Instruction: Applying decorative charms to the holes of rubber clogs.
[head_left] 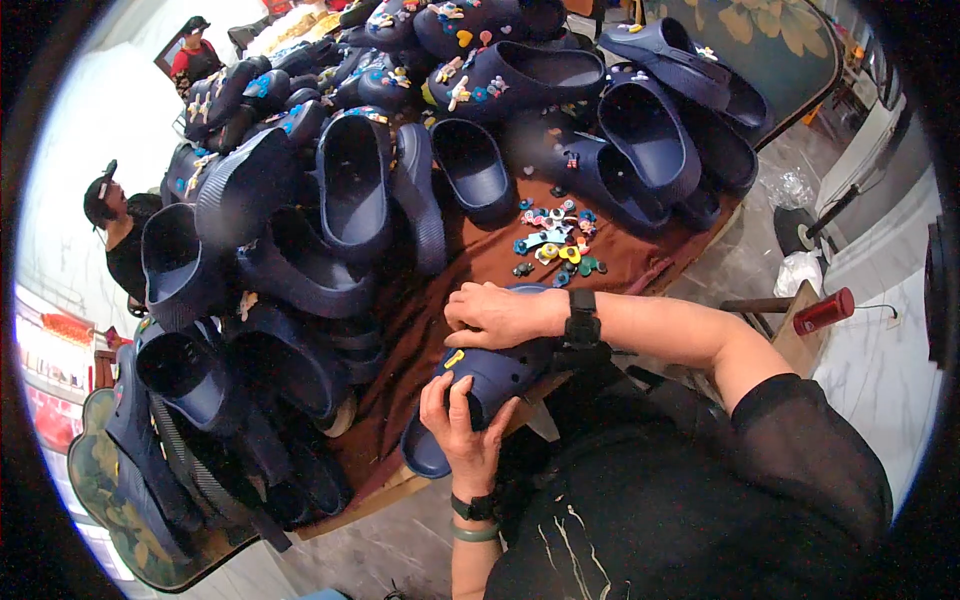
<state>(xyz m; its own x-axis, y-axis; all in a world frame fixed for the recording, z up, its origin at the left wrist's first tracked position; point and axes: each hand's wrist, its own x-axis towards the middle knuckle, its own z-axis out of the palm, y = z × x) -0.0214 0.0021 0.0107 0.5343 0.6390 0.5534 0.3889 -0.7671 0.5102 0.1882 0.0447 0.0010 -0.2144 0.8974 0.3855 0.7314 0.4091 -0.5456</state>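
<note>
A navy blue clog (490,380) with holes in its upper lies on the near edge of the cloth-covered table. My left hand (462,425) grips it at the foot opening, fingers bent over the rim. Across the toe end lies my right hand (500,318), its fingers curled down against the upper; whether anything small is under them is hidden. Between both hands a yellow charm (455,359) sits on the clog's upper. Past my right hand, a small pile of colourful shoe charms (555,240) is spread on the brown cloth (405,355).
Many navy clogs (355,185) are heaped along the left and far side, several with charms on them. More clogs (645,140) stand at the far right. A red cylinder (824,311) lies beyond my right arm. Two people (120,225) are at the far left.
</note>
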